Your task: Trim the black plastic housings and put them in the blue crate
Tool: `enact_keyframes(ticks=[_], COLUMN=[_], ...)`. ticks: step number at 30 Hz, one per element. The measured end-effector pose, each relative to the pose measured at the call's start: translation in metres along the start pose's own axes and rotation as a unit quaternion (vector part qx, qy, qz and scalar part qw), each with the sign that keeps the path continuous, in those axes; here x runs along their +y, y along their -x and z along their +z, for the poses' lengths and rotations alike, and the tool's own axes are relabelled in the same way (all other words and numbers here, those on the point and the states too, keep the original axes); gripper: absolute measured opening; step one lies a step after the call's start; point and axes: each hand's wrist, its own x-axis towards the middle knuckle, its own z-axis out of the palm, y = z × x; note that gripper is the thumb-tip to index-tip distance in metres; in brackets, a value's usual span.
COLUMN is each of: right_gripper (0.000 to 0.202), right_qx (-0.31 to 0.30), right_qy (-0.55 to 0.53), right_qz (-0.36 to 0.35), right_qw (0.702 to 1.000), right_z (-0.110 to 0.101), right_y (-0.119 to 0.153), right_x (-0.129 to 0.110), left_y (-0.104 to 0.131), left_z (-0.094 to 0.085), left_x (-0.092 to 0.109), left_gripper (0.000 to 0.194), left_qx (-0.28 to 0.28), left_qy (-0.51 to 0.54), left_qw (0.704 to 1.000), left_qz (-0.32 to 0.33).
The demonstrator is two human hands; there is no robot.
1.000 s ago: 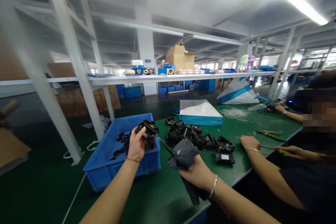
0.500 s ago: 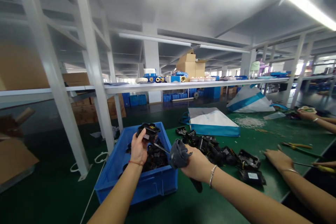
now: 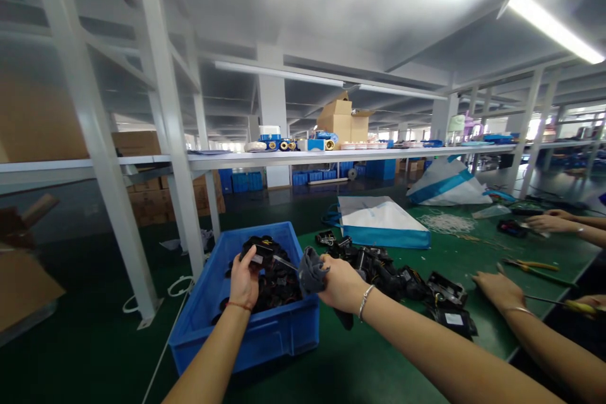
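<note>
Over the blue crate, my left hand [image 3: 245, 281] is closed around a black plastic housing [image 3: 258, 254] with bits of yellow wire. My right hand [image 3: 341, 284] grips a screwdriver [image 3: 285, 262] whose thin metal shaft points left at the housing. Dark grey cloth [image 3: 312, 270] is bunched around the tool in front of my fingers, so its handle is mostly hidden. The shaft's tip is at the housing's right side; whether it touches cannot be made out. More black housings [image 3: 284, 287] lie in the blue crate [image 3: 255, 347] below.
A row of black housings [image 3: 409, 281] lies right of the crate. Behind it are a white-and-blue bag [image 3: 383, 221] and white strings [image 3: 447, 222]. Another person's hand [image 3: 499, 290] rests near pliers [image 3: 533, 265]. Shelf posts [image 3: 177, 139] stand at the left.
Both my hands have moved slightly left and down with the housing and the screwdriver. At the far right, another person's hand has shifted left, beside a dark item.
</note>
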Motion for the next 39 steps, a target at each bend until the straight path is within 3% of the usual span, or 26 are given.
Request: enact_keyframes(ticks=[9,14,21,27,33,39], right_gripper=[0.031,0.034,0.035,0.035,0.038,0.033], right_qx=[-0.046,-0.060,-0.024,-0.054,-0.034,-0.041], right_qy=[0.048,0.062,0.034,0.038,0.031,0.029], right_qz=[-0.055,-0.090,-0.038,-0.056,-0.032,-0.018], right_qw=[0.996,0.992,0.998,0.996,0.998,0.999], right_z=[0.005,0.007,-0.005,0.004,0.002,0.006], right_y=[-0.001,0.001,0.003,0.003,0.003,0.003], right_x=[-0.008,-0.023,-0.008,-0.015,-0.016,-0.011], left_y=[-0.004,-0.001,-0.004,-0.005,-0.007,-0.006], left_z=[-0.005,0.001,-0.002,-0.003,-0.005,-0.005], left_x=[-0.005,-0.003,-0.004,-0.005,-0.006,-0.006], left_gripper=[0.029,0.017,0.018,0.018,0.026,0.020], left_qx=[0.026,0.008,0.010,0.014,0.003,0.011], left_qy=[-0.005,0.014,0.020,0.038,0.043,0.047], left_qw=[1.000,1.000,1.000,0.999,0.999,0.999], left_qz=[0.008,-0.003,-0.005,0.002,0.000,0.004])
